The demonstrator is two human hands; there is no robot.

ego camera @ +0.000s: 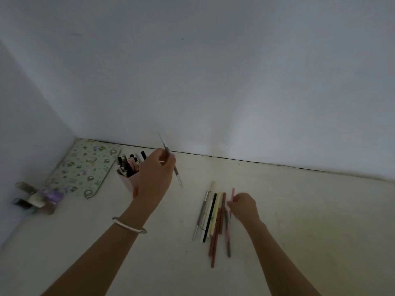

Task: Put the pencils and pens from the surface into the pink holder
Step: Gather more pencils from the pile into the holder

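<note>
The pink holder [128,182] stands on the pale surface near the back wall, with several pens and markers sticking out of it. My left hand [155,178] hovers just right of and partly in front of it, pinching a thin grey pen [178,176] that tilts up toward the wall. A pile of several pencils and pens [213,216] lies further right. My right hand [243,207] rests at the pile's right edge, its fingers closed around a pink pencil [232,194].
A green patterned pouch [85,167] lies flat in the back left corner. Blurred small items, among them tape rolls [36,198], sit by the left wall. The white wall runs close behind the holder.
</note>
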